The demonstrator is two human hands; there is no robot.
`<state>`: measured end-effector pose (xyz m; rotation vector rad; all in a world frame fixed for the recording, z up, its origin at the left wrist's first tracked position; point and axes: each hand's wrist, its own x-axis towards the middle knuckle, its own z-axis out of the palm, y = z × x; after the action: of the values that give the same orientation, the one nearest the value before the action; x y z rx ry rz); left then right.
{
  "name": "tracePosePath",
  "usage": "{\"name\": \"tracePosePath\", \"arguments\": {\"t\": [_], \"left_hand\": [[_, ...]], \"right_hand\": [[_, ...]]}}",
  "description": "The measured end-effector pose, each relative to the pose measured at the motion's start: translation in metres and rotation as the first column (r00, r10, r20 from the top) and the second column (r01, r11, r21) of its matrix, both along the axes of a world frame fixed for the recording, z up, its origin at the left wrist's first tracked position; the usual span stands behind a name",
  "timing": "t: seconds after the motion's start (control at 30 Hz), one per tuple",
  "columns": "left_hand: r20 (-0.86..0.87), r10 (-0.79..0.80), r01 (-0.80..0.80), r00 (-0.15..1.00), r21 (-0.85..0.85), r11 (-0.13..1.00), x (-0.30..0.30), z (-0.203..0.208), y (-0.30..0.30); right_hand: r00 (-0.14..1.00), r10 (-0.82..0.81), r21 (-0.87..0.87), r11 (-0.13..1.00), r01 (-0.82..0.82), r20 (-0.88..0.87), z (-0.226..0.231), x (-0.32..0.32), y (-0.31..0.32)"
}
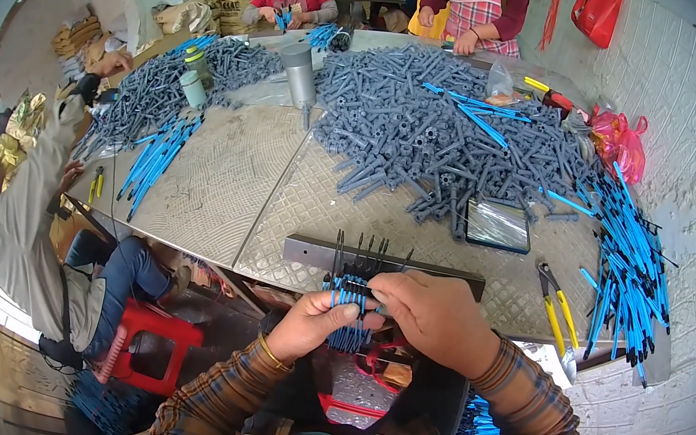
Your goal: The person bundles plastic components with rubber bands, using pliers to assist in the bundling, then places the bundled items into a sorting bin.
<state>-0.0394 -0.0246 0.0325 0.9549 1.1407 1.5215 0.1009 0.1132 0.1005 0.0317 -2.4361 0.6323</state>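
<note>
My left hand (308, 325) is wrapped round a bundle of thin blue rods with black ends (350, 338), held upright in front of the table's near edge. Thin black tips stick up out of the bundle. At its upper right side my right hand (432, 317) is closed, thumb and forefinger pinched on the black parts of the rods; the exact piece between them is hidden. Just beyond both hands lies a dark metal bar (306, 253) along the edge of the table (219, 170).
A big heap of grey plastic plugs (417, 128) covers the far middle. Loose blue rods (635, 272) pile up at the right, near yellow-handled pliers (558, 310). A clear-topped box (500, 225) and a metal cup (299, 75) stand by the heap. A co-worker (33, 195) sits left; others work behind.
</note>
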Motion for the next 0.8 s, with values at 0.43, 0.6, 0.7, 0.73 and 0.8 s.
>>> {"name": "tracePosePath", "arguments": {"t": [0.43,0.6,0.7,0.73,0.8], "left_hand": [[0.033,0.026,-0.027,0.999,0.031,0.999,-0.001,-0.003,-0.001],[0.010,0.015,-0.015,1.000,0.036,0.999,-0.001,-0.004,-0.002],[-0.125,-0.006,0.016,0.992,0.077,0.997,-0.002,-0.001,-0.002],[-0.126,-0.005,0.014,0.992,0.077,0.997,-0.002,-0.002,-0.003],[-0.116,-0.034,0.041,0.993,0.057,0.998,-0.005,-0.004,-0.004]], "right_hand": [[0.995,-0.096,0.088,0.992,0.094,0.017,0.002,0.002,-0.010],[0.994,-0.101,0.253,0.963,0.089,0.035,0.007,0.003,-0.009],[0.994,-0.095,0.207,0.975,0.084,0.045,0.004,0.001,-0.012],[0.995,-0.094,0.207,0.975,0.083,0.045,0.003,0.001,-0.011],[0.996,-0.033,0.105,0.994,0.025,0.079,0.002,-0.001,-0.009]]}}
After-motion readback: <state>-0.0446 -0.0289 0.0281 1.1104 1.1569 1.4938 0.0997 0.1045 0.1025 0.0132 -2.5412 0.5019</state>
